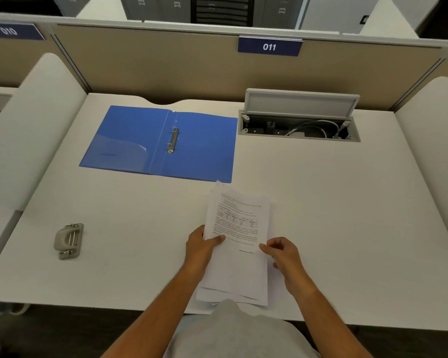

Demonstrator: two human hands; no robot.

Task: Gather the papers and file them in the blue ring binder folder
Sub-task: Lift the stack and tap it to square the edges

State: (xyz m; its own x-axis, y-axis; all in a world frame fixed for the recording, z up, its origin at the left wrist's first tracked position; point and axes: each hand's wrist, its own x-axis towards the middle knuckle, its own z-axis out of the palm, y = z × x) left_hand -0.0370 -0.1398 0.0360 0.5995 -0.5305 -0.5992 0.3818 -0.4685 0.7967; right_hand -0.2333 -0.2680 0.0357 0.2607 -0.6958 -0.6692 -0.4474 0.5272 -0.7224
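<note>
A stack of white printed papers [237, 244] is held above the near middle of the white desk [347, 202]; its edges are uneven at the bottom. My left hand [202, 248] grips the stack's left edge, thumb on top. My right hand [282, 257] pinches the right edge with its fingertips. The blue ring binder folder [130, 140] lies open and flat farther back on the left, its metal ring mechanism [173, 140] on the right half beside the spine. The top corner of the papers just overlaps the binder's near right corner.
A grey hole punch [69, 241] sits near the desk's front left. An open cable box [298, 125] with its lid up is set into the desk at the back right. Beige partition walls close the back, and white side panels flank both sides.
</note>
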